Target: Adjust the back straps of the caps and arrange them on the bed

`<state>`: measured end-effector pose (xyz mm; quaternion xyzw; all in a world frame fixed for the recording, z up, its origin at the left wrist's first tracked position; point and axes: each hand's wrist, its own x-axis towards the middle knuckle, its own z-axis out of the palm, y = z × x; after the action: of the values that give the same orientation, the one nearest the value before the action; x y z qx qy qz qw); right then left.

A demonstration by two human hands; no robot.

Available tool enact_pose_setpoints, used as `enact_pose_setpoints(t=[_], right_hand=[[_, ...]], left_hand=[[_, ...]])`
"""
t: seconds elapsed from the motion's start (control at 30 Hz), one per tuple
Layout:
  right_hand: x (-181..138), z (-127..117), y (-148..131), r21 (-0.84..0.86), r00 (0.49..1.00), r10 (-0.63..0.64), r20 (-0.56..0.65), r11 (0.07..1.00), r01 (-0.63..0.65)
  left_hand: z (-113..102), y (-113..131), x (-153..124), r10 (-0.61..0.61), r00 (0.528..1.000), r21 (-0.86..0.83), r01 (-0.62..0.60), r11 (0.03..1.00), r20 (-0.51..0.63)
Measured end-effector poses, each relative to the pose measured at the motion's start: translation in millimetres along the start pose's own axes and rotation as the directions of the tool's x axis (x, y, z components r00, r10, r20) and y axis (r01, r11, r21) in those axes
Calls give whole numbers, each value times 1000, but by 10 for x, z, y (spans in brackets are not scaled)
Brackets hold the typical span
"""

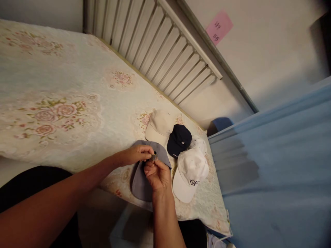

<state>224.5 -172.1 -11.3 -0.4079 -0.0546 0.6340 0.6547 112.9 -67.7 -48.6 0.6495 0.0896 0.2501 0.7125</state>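
A grey cap [139, 184] lies on the bed close in front of me, partly covered by my hands. Over it, a small metal buckle [154, 157] shows between my fingertips, apparently on the cap's strap. My left hand [137, 154] pinches at the buckle's left side, fingers closed. From below, my right hand [159, 173] grips the buckle's lower edge between thumb and fingers. Just beyond the grey cap rests a beige cap [160, 124]. To its right are a navy cap [179, 140] and a white cap [193, 165] with dark letters on its front.
Another white cap [199, 144] is partly hidden behind the navy one. A floral bedsheet [103, 120] covers the bed. Metal rails [155, 44] run along the far side, and a blue curtain [271, 165] hangs at the right. A pink note [219, 27] is on the wall.
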Motion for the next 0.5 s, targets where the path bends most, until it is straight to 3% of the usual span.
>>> enact_pose_setpoints(t=[0.3,0.5], right_hand=[[17,-30,31,29,1000,8,-13,1000,-7],[25,-58,39,11,1000,7,19,1000,-7]], left_hand=[[27,-44,5,-33,998,-17,32,999,-47],[17,-36,4,-43,999,-36,42,998,-19]])
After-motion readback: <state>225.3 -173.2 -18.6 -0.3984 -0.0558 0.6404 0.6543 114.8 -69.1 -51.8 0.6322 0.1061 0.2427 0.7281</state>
